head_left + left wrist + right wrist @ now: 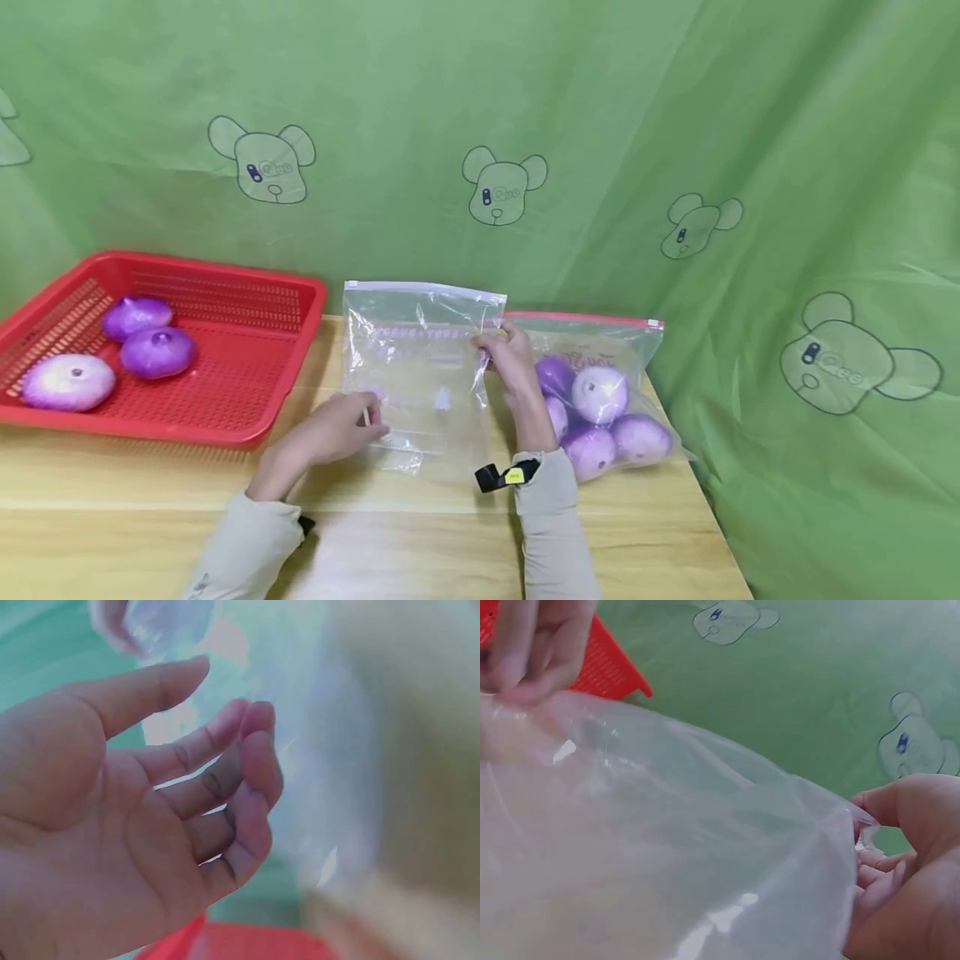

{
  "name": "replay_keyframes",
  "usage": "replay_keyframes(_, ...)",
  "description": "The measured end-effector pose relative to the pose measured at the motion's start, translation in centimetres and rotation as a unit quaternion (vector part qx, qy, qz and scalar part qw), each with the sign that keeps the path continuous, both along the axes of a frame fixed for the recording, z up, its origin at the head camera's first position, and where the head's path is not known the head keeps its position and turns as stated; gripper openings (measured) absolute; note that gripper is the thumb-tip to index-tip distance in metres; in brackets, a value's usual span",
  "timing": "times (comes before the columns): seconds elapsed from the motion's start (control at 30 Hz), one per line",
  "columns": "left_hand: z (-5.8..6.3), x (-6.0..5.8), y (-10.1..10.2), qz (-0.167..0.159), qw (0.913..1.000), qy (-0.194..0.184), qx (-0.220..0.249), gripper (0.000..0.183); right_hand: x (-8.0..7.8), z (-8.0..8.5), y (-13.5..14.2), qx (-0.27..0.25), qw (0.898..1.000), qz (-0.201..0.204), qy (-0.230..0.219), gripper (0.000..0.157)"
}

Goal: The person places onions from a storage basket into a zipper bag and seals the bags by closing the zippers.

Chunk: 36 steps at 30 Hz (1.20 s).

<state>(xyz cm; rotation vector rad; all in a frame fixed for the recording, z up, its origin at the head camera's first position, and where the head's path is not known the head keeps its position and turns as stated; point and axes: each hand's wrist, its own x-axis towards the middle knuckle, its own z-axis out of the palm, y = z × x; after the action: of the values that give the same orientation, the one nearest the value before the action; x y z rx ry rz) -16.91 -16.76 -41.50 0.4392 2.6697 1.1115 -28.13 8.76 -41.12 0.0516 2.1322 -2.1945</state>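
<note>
A clear zip bag (427,367) with a pale zip strip along its top stands upright above the table, with nothing inside it. My right hand (512,360) pinches its right edge near the top; in the right wrist view, thumb and fingers (881,806) grip a gathered corner of the film. My left hand (337,427) hovers by the bag's lower left side. Its fingers are loosely bent, and the left wrist view shows a gap between thumb and fingertips (259,761) with the film behind them.
At the left stands a red plastic basket (225,421) holding purple onions (158,352). A second zip bag (630,350) with a red strip, filled with several purple onions (600,395), lies at the table's right edge. A green curtain (405,100) hangs behind the wooden table (405,542).
</note>
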Motion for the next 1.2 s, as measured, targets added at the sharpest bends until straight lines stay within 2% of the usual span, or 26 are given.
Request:
replay_keyframes(0.2, 3.5, 0.6, -1.3, 0.060, 0.9947, 0.082, 0.009, 0.015, 0.9, 1.9, 0.6, -0.004, 0.999, -0.002, 0.036, 0.040)
replay_keyframes(0.27, 4.1, 0.7, -1.3, 0.068, 0.9915, 0.104, 0.038, 0.013, 1.4, 2.5, 0.8, -0.002, 0.999, 0.003, 0.052, 0.040)
replay_keyframes(0.43, 5.6, 0.7, -0.9, 0.096, 0.9797, 0.159, 0.076, 0.013, 2.6, 4.1, 0.7, 0.006, 0.994, 0.006, 0.108, 0.034)
replay_keyframes(0.57, 7.8, 2.0, -0.6, 0.124, 0.9671, 0.200, 0.096, 0.015, 3.8, 5.7, 0.1, 0.017, 0.986, 0.002, 0.163, 0.031)
replay_keyframes(0.67, 9.2, 3.3, -0.2, 0.133, 0.9550, 0.233, 0.125, 0.016, 4.8, 6.9, -0.1, 0.033, 0.979, -0.011, 0.202, 0.029)
replay_keyframes(0.8, 10.2, 4.2, 0.1, 0.146, 0.9381, 0.261, 0.174, 0.016, 6.1, 8.3, -0.3, 0.060, 0.966, -0.024, 0.249, 0.027)
replay_keyframes(0.9, 10.3, 4.3, -0.2, 0.155, 0.9306, 0.255, 0.213, 0.017, 7.2, 9.2, -0.5, 0.097, 0.952, -0.010, 0.291, 0.026)
replay_keyframes(1.0, 10.2, 3.9, -0.5, 0.144, 0.9282, 0.226, 0.258, 0.021, 8.3, 9.9, -0.8, 0.153, 0.929, 0.018, 0.337, 0.024)
replay_keyframes(1.1, 9.9, 3.5, -0.8, 0.122, 0.9275, 0.188, 0.299, 0.029, 9.2, 10.4, -1.2, 0.216, 0.897, 0.049, 0.383, 0.020)
replay_keyframes(1.2, 9.5, 3.0, -1.1, 0.116, 0.9242, 0.152, 0.331, 0.042, 10.3, 10.9, -1.7, 0.272, 0.865, 0.095, 0.411, 0.017)
